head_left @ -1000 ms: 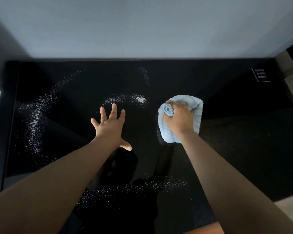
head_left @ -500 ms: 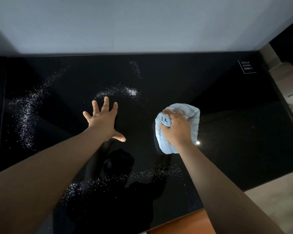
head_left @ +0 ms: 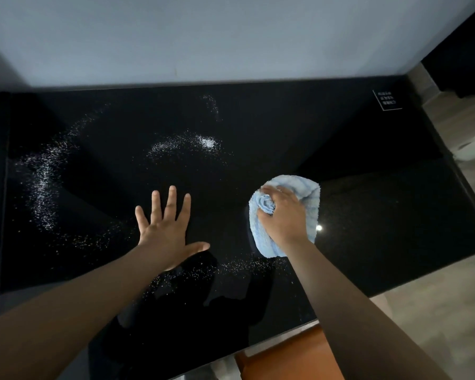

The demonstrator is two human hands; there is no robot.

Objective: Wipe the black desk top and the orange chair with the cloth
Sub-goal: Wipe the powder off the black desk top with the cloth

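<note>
Glossy black rectangular desk (head_left: pixel 258 127) against a pale grey wall (head_left: pixel 203 37), its left edge in deep shadow. Right hand (head_left: pixel 284 216) clenched on a bunched light-blue terry cloth (head_left: pixel 307 190), pressing it onto the desk right of centre; the hand hides the cloth's middle. Left hand (head_left: pixel 166 229) empty, fingers spread, flat on the desk beside it, apart from the cloth. White powdery grains (head_left: pixel 206 142) scattered in an arc at left, a denser patch behind the left hand and a thin trail near the front edge. Orange chair (head_left: pixel 285 357) only a corner at the bottom edge, mostly cut off and partly behind the right forearm. Small white-printed label (head_left: pixel 386 100) at far right corner, text unreadable.
</note>
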